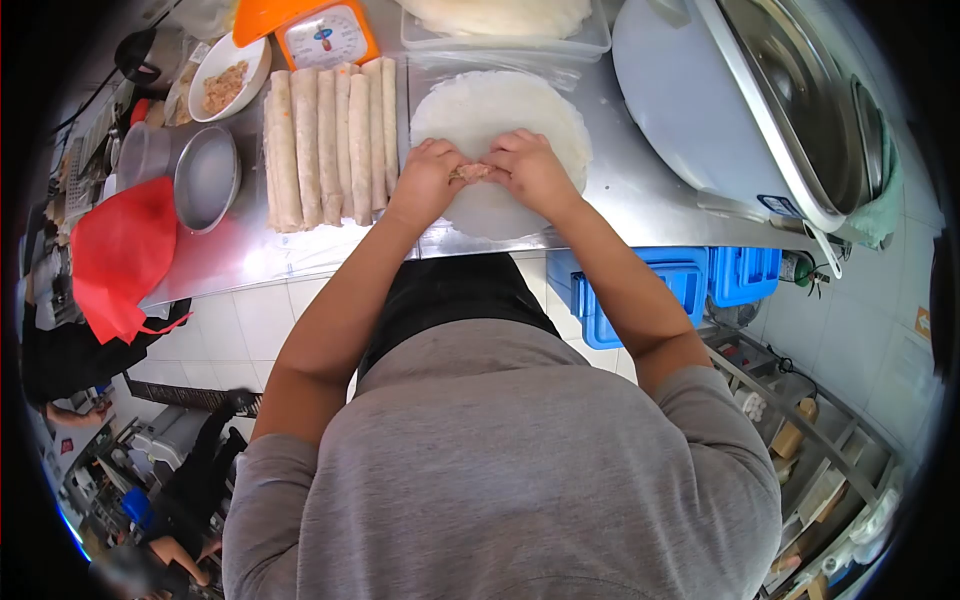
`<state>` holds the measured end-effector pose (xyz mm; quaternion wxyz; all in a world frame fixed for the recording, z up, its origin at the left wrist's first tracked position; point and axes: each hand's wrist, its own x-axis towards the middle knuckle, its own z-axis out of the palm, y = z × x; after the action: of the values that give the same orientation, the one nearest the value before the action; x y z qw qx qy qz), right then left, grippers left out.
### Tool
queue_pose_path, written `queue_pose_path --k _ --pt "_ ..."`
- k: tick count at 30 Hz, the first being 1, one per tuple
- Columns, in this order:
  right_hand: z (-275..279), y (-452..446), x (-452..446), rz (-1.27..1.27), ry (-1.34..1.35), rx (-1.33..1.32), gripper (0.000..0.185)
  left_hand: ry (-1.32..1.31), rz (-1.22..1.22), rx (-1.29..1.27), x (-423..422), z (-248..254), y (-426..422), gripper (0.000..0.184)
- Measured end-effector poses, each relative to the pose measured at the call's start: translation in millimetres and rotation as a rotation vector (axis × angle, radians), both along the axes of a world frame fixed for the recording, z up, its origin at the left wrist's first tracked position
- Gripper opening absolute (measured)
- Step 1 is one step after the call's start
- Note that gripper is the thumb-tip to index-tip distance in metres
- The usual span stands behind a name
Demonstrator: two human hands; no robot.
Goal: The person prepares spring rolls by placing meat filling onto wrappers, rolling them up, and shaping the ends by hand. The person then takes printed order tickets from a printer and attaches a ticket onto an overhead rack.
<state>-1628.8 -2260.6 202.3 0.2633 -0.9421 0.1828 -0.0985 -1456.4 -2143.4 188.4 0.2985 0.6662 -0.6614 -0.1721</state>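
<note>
A large round pale wrapper [540, 108] lies flat on the steel table in front of me. On its middle sits a short strip of pinkish minced filling [472, 173]. My left hand [430, 180] has its fingers curled and pressed on the left end of the filling. At the right end, the fingers of my right hand [530, 172] are bent and closed on it as well. Part of the filling is hidden under my fingertips. To the left of the wrapper, several long rolled wrappers [330, 145] lie side by side.
Behind the rolls stands an orange dial scale [325, 38], with a white bowl of filling [245, 95] and a metal bowl [207, 180] further left. A tray of wrappers [500, 42] is at the back. A big tub [690, 120] occupies the right; blue bins [660, 290] are below.
</note>
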Motion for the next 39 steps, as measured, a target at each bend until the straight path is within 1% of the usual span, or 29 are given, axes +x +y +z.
queue_pose_path --k 2,5,8,11,14,17,20,23,26,29,32,35,38,39 --pt "7.4 -1.1 -1.0 -0.011 0.007 0.014 0.032 0.07 -0.004 0.01 4.6 14.6 6.5 0.036" --pt "12.5 8.7 12.8 -0.028 -0.167 -0.061 0.024 0.047 0.123 -0.103 2.7 13.9 14.3 0.03" --pt "-11.2 9.9 23.1 0.049 -0.116 -0.057 0.022 0.011 0.079 0.054 10.2 16.5 14.8 0.029" --pt "12.3 7.6 24.8 0.048 -0.054 0.088 0.023 -0.001 0.071 0.098 16.7 26.3 16.8 0.028" --pt "-9.2 9.4 32.4 0.058 -0.139 -0.055 0.022 0.056 0.114 -0.065 10.5 28.4 18.9 0.026" --pt "-13.0 11.0 40.8 0.07 -0.145 -0.037 0.018 0.007 0.033 -0.03 17.9 15.2 14.6 0.023" --pt "8.6 16.3 31.3 -0.071 -0.251 0.149 0.022 0.014 0.161 0.003 21.3 23.4 19.4 0.02" --pt "9.2 9.7 22.0 -0.027 -0.224 0.034 0.017 -0.169 0.097 -0.253 13.6 20.0 15.2 0.017" --pt "-13.1 -1.7 11.5 0.064 -0.218 0.067 0.024 -0.25 0.003 -0.289 7.1 5.6 4.7 0.016" --pt "9.7 5.0 -0.9 -0.187 -0.304 0.085 0.029 -0.157 0.046 -0.266 6.8 -2.1 3.5 0.016" --pt "-6.6 5.2 -15.2 -0.127 -0.208 0.111 0.03 -0.182 -0.022 -0.372 -6.3 -0.2 -3.5 0.017" --pt "-6.9 -2.3 -16.5 -0.053 -0.194 0.095 0.032 -0.17 -0.081 -0.343 -11.5 -1.9 -12.7 0.017" --pt "-3.6 -2.1 -23.4 -0.123 -0.216 0.158 0.036 -0.089 -0.021 -0.24 -19.4 12.8 -14.0 0.02" --pt "-7.5 -3.2 -25.8 -0.105 -0.203 0.12 0.037 -0.118 -0.042 -0.244 -23.4 10.0 -16.0 0.02"
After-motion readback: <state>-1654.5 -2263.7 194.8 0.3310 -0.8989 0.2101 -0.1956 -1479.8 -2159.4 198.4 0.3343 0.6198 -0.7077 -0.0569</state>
